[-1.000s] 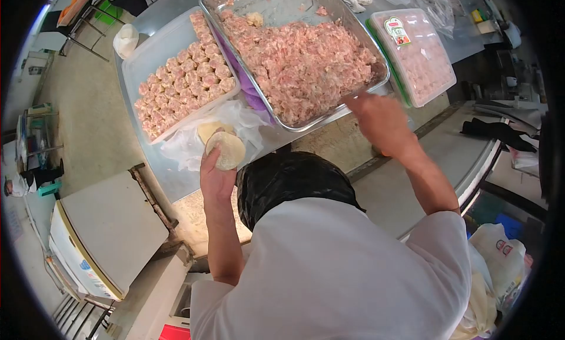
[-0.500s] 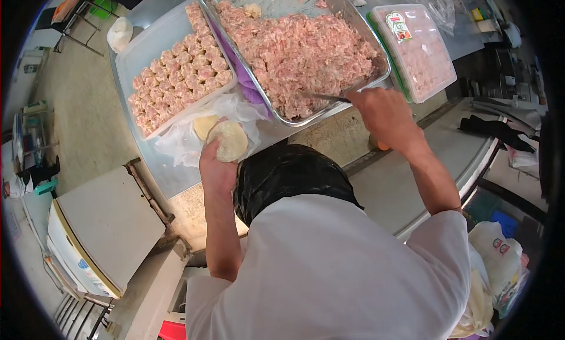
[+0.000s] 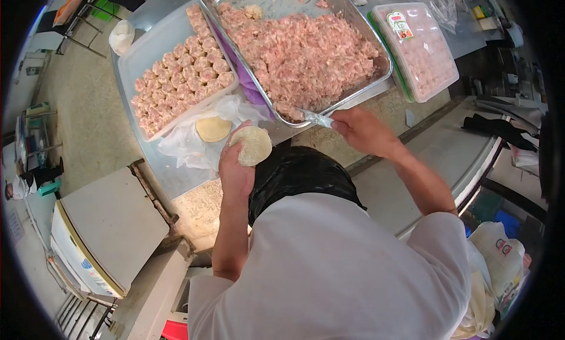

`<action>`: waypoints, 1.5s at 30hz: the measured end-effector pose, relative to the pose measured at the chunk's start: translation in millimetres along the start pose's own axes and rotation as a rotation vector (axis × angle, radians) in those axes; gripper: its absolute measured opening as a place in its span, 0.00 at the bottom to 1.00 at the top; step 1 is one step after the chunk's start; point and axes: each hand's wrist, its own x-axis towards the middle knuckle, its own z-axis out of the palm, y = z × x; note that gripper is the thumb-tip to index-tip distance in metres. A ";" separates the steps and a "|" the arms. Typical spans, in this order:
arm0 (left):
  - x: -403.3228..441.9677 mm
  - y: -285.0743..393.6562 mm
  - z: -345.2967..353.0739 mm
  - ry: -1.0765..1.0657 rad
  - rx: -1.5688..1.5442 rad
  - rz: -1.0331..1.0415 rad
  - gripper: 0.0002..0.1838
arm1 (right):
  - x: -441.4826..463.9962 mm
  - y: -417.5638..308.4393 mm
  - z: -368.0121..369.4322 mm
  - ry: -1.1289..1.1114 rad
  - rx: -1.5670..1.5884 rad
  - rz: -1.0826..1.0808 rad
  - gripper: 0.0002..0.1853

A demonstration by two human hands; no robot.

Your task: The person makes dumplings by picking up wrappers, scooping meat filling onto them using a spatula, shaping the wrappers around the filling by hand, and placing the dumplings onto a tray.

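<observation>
A round dumpling wrapper point(image 3: 253, 146) rests in my left hand point(image 3: 235, 166), with my fingers curled under its left side. My right hand point(image 3: 362, 130) grips a flat metal spatula point(image 3: 316, 118) whose tip touches the minced meat point(image 3: 321, 57) at the near edge of the metal tray point(image 3: 294, 0). Left of my left hand, a stack of wrappers point(image 3: 213, 130) lies on a crumpled white plastic bag point(image 3: 182, 144). Rows of filled dumplings point(image 3: 182, 72) sit in a shallow translucent tray point(image 3: 154, 38) beyond the bag.
A lidded clear box of pink meat point(image 3: 415, 51) stands right of the metal tray. Purple cloth point(image 3: 252, 91) shows between the two trays. A tied white bag point(image 3: 121, 36) sits at the table's far left edge. Farther left, a person point(image 3: 29, 181) is in the background.
My left hand has moved right with the wrapper, uncovering more of the stack. My right hand has shifted left and down, bringing the spatula to the metal tray's near rim.
</observation>
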 end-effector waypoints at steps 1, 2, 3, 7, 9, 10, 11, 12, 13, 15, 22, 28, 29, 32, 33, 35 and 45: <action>1.9 -1.1 -0.6 -0.009 -0.006 0.003 0.28 | -0.4 4.8 5.7 -0.064 0.155 0.072 0.10; 3.4 -1.5 -0.9 -0.016 -0.010 0.007 0.28 | -0.6 7.5 10.1 -0.129 0.312 0.142 0.11; 4.1 -0.3 1.2 -0.009 -0.003 0.015 0.27 | -1.1 6.6 14.1 -0.156 0.478 0.235 0.11; 11.9 8.1 20.3 0.007 0.014 0.051 0.27 | -7.5 6.3 26.4 -0.126 0.869 0.350 0.13; 15.3 10.4 32.1 -0.007 -0.013 0.065 0.26 | -12.6 4.1 25.7 -0.060 0.930 0.287 0.13; 18.1 9.0 40.1 -0.026 -0.037 0.065 0.26 | -16.2 -0.6 21.4 -0.032 0.964 0.262 0.13; 20.5 7.4 48.3 -0.043 -0.063 0.067 0.26 | -19.7 -4.7 20.4 -0.007 0.996 0.236 0.14; 22.9 5.3 58.3 -0.048 -0.140 0.034 0.26 | -21.7 -11.9 25.6 0.115 0.889 0.164 0.13; 25.7 2.5 69.4 -0.054 -0.218 0.003 0.25 | -22.2 -23.6 33.5 0.234 0.779 0.090 0.13; 33.1 -2.9 77.7 -0.069 -0.310 0.016 0.25 | -20.6 -41.1 45.1 0.354 0.593 0.003 0.13; 42.1 15.9 39.2 0.128 -0.094 0.240 0.20 | -24.3 -28.6 -5.8 0.264 -0.101 -0.017 0.15; 32.0 22.4 -3.6 -0.030 -0.111 0.133 0.18 | 3.5 -27.9 -26.1 0.038 -0.426 0.074 0.11; 31.4 19.1 -21.9 -0.109 -0.177 0.119 0.18 | 3.7 -28.2 -30.4 0.011 -0.432 0.063 0.11; 19.4 17.0 0.8 0.071 -0.193 0.109 0.21 | 7.0 -32.0 -35.5 -0.027 -0.444 0.062 0.11; 15.1 17.4 13.6 0.199 -0.165 0.113 0.22 | 8.6 -33.5 -35.3 -0.030 -0.445 0.064 0.11; 10.6 17.8 15.9 0.162 -0.165 0.138 0.24 | 10.9 -35.2 -34.3 -0.060 -0.432 0.057 0.09; 8.6 11.6 19.5 -0.040 -0.209 0.066 0.28 | 1.0 10.2 -39.5 -0.209 0.475 0.274 0.10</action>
